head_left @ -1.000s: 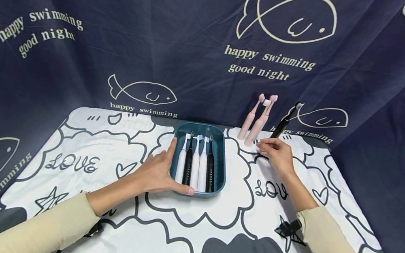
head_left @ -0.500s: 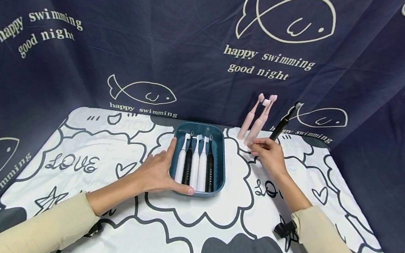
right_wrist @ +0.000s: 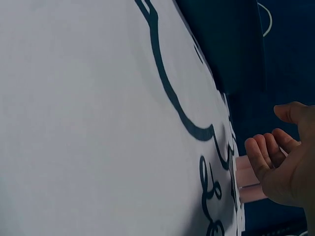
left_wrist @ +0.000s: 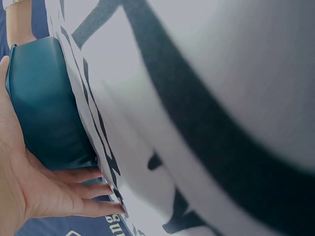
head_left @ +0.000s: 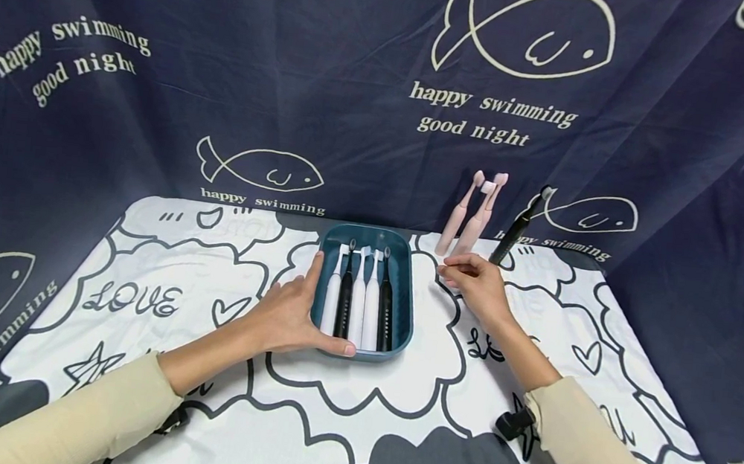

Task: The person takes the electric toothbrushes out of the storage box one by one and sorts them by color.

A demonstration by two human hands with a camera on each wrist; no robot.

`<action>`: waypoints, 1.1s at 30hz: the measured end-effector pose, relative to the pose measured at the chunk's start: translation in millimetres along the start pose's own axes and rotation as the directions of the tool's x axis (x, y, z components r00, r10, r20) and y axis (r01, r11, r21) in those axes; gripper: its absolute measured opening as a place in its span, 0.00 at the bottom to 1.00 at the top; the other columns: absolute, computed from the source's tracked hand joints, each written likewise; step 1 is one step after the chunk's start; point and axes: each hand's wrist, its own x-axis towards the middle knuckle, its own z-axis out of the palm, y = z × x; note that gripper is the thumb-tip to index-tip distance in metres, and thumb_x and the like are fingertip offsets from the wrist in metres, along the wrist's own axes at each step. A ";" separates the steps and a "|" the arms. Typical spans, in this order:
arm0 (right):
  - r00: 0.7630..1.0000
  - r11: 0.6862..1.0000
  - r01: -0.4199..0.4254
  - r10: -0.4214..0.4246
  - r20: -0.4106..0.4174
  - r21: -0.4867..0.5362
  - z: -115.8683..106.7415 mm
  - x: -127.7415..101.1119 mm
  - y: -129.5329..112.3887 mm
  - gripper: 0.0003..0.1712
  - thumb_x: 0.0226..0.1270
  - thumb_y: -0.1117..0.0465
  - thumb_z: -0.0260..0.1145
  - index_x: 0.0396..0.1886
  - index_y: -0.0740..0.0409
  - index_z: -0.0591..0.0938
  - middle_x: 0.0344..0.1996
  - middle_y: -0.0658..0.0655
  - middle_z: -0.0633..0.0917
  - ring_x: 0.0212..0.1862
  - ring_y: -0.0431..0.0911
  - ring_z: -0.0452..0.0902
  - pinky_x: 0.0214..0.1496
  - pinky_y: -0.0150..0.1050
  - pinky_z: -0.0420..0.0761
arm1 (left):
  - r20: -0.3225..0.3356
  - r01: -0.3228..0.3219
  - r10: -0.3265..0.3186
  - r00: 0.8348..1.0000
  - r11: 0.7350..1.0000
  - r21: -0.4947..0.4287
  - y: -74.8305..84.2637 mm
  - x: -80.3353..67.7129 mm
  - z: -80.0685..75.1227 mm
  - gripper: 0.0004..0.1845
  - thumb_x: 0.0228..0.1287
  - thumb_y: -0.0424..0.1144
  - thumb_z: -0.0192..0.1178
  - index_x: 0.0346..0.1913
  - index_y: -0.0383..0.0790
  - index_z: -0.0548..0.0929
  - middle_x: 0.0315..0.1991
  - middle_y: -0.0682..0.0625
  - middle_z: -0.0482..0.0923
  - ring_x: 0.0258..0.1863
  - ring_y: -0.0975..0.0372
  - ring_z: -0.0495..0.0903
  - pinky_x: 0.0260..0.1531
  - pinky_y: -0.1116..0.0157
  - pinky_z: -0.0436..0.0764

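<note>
My left hand (head_left: pixel 290 314) rests against the left and front sides of a dark teal tray (head_left: pixel 404 295), its thumb along the front rim. In the left wrist view the fingers (left_wrist: pixel 81 204) reach out straight beside the tray wall. Several white and black electric toothbrushes (head_left: pixel 372 303) lie side by side in the tray, heads to the back. My right hand (head_left: pixel 477 287), loosely curled and holding nothing, hovers between the tray and some upright pink electric toothbrushes (head_left: pixel 473 230), partly hiding their bases. A black electric toothbrush (head_left: pixel 513 234) stands just right of them.
A white tablecloth (head_left: pixel 362 403) with black drawings covers the table. Behind it hangs a navy curtain (head_left: pixel 278 88) printed with fish and lettering. The standing toothbrushes are close to this curtain at the table's back edge.
My right hand has moved left, from in front of the black toothbrush past the pink ones toward the tray. My left hand and the tray stay put.
</note>
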 end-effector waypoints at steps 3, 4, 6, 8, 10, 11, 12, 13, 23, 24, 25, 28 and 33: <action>1.000 1.000 0.014 -0.014 0.024 0.006 3.1 -2.0 -2.0 0.22 0.79 0.58 0.76 0.61 0.71 0.87 0.41 0.44 0.93 0.41 0.36 0.91 0.49 0.29 0.88 | -0.003 -0.005 0.005 1.000 1.000 0.000 0.0 0.2 -0.2 0.96 0.33 0.91 0.76 0.94 0.42 0.34 0.73 0.27 0.81 0.70 0.39 0.84 0.79 0.35 0.74; 0.999 1.000 0.018 -0.018 0.032 0.011 4.1 -2.7 -2.8 0.22 0.79 0.59 0.76 0.61 0.71 0.87 0.42 0.46 0.94 0.41 0.35 0.91 0.49 0.28 0.88 | -0.004 -0.006 0.006 1.000 1.000 -0.001 -0.1 0.2 -0.2 0.96 0.33 0.91 0.77 0.94 0.42 0.34 0.72 0.27 0.81 0.70 0.40 0.84 0.78 0.35 0.74; 0.998 0.999 0.031 -0.032 0.050 0.018 6.2 -4.2 -4.3 0.21 0.80 0.62 0.73 0.62 0.73 0.86 0.45 0.52 0.96 0.42 0.32 0.90 0.49 0.27 0.87 | -0.005 -0.010 0.010 1.000 1.000 -0.001 -0.2 0.1 -0.3 0.96 0.33 0.91 0.77 0.94 0.41 0.34 0.72 0.27 0.81 0.69 0.40 0.84 0.78 0.35 0.75; 0.997 0.999 0.041 -0.042 0.062 0.029 8.4 -5.5 -5.8 0.20 0.81 0.64 0.71 0.63 0.74 0.85 0.48 0.57 0.96 0.43 0.30 0.90 0.49 0.26 0.87 | -0.005 -0.013 0.013 1.000 1.000 -0.002 -0.1 -0.2 -0.5 0.96 0.34 0.90 0.77 0.94 0.41 0.34 0.72 0.27 0.81 0.69 0.39 0.84 0.77 0.35 0.75; 0.997 0.998 0.042 -0.046 0.069 0.054 11.1 -6.2 -6.9 0.20 0.82 0.65 0.70 0.64 0.76 0.84 0.49 0.59 0.96 0.43 0.29 0.90 0.49 0.26 0.87 | -0.007 -0.016 0.016 1.000 1.000 -0.002 0.0 -0.3 -0.5 0.96 0.34 0.90 0.77 0.94 0.41 0.34 0.71 0.27 0.81 0.69 0.39 0.85 0.77 0.35 0.76; 0.996 0.997 0.042 -0.047 0.071 0.069 12.7 -6.5 -7.5 0.20 0.82 0.66 0.69 0.64 0.76 0.84 0.49 0.59 0.96 0.43 0.30 0.90 0.49 0.26 0.87 | -0.007 -0.017 0.017 1.000 1.000 -0.002 -0.1 -0.3 -0.6 0.96 0.34 0.90 0.77 0.94 0.41 0.34 0.71 0.27 0.81 0.69 0.39 0.85 0.77 0.35 0.76; 0.996 0.996 0.046 -0.051 0.074 0.081 14.3 -6.7 -8.2 0.20 0.82 0.66 0.69 0.64 0.77 0.83 0.49 0.59 0.96 0.43 0.30 0.90 0.49 0.26 0.87 | -0.008 -0.017 0.017 1.000 1.000 -0.002 -0.2 -0.4 -0.5 0.96 0.34 0.90 0.77 0.94 0.41 0.34 0.71 0.27 0.81 0.69 0.39 0.84 0.77 0.35 0.76; 0.996 0.995 0.044 -0.051 0.075 0.095 15.9 -7.0 -8.8 0.21 0.82 0.66 0.69 0.64 0.77 0.83 0.48 0.58 0.96 0.44 0.31 0.91 0.49 0.26 0.88 | -0.008 -0.017 0.017 1.000 1.000 -0.002 -0.2 -0.4 -0.5 0.96 0.34 0.90 0.77 0.94 0.41 0.34 0.72 0.27 0.81 0.69 0.39 0.84 0.77 0.35 0.75; 0.995 0.994 0.056 -0.064 0.078 0.098 31.3 -10.9 -15.1 0.18 0.79 0.67 0.70 0.61 0.74 0.86 0.49 0.66 0.95 0.44 0.37 0.93 0.51 0.30 0.91 | -0.009 -0.018 0.018 1.000 1.000 -0.010 0.3 -0.3 -0.9 0.96 0.34 0.89 0.78 0.94 0.41 0.35 0.72 0.27 0.81 0.69 0.39 0.84 0.76 0.35 0.77; 0.994 0.993 0.061 -0.069 0.081 0.097 32.4 -11.5 -15.7 0.17 0.79 0.68 0.70 0.61 0.73 0.86 0.49 0.66 0.95 0.44 0.37 0.93 0.52 0.31 0.91 | -0.008 -0.018 0.018 1.000 1.000 -0.013 0.3 -0.4 -1.0 0.96 0.34 0.89 0.78 0.94 0.41 0.35 0.72 0.27 0.81 0.69 0.39 0.85 0.75 0.35 0.77; 0.994 0.993 0.066 -0.074 0.082 0.093 33.5 -12.0 -16.3 0.16 0.79 0.68 0.70 0.60 0.72 0.86 0.48 0.65 0.95 0.44 0.37 0.93 0.52 0.32 0.91 | -0.008 -0.018 0.018 1.000 1.000 -0.015 0.4 -0.4 -1.0 0.96 0.35 0.88 0.79 0.94 0.41 0.35 0.72 0.27 0.81 0.69 0.39 0.85 0.75 0.36 0.78; 0.992 0.994 0.076 -0.083 0.091 0.079 36.8 -13.2 -19.1 0.16 0.79 0.66 0.70 0.59 0.70 0.87 0.48 0.63 0.95 0.43 0.35 0.91 0.54 0.33 0.91 | -0.008 -0.019 0.018 1.000 1.000 -0.019 0.7 -0.4 -1.0 0.95 0.35 0.88 0.79 0.94 0.41 0.35 0.71 0.28 0.82 0.68 0.40 0.85 0.74 0.36 0.79; 0.991 0.995 0.082 -0.087 0.103 0.051 41.6 -14.4 -23.1 0.16 0.80 0.62 0.73 0.59 0.67 0.88 0.51 0.64 0.95 0.43 0.31 0.89 0.55 0.33 0.90 | -0.007 -0.021 0.021 1.000 1.000 -0.022 0.6 -0.1 -0.6 0.95 0.35 0.88 0.79 0.94 0.41 0.35 0.71 0.27 0.82 0.67 0.40 0.86 0.72 0.37 0.80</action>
